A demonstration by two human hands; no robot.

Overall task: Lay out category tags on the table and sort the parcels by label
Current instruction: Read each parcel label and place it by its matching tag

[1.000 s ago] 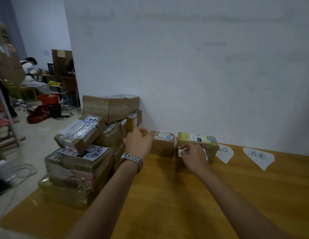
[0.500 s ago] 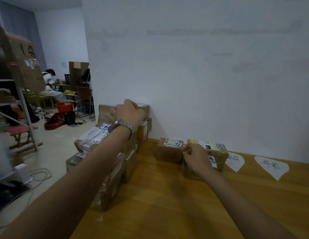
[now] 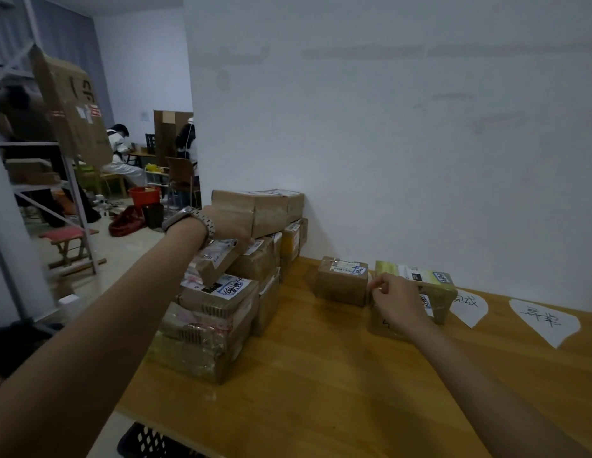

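Wooden table [image 3: 321,375] by a white wall: two paper tags [image 3: 469,307] [image 3: 545,322], then two lone parcels, a brown parcel [image 3: 341,287] and a green-topped parcel [image 3: 417,276]. The left hand [image 3: 228,223] grips the stack's [image 3: 215,312] top parcel [image 3: 270,209]. The right hand [image 3: 397,302] curls against the green-topped parcel, grasp unclear.

Big pile [image 3: 218,312] of brown taped parcels, many with white labels and blue marks. Top box [image 3: 268,209]: long, brown, on very top of pile; left hand [image 3: 228,223] grips its end. Tilted parcel [image 3: 215,262] leans on pile's front. Small brown parcel [image 3: 341,282]: flat, right of pile, apart from it. Green-top parcel [image 3: 417,276]: further right of pile. First tag [image 3: 469,305] and second tag [image 3: 545,320]: white paper, black writing, flat, furthest right of pile.
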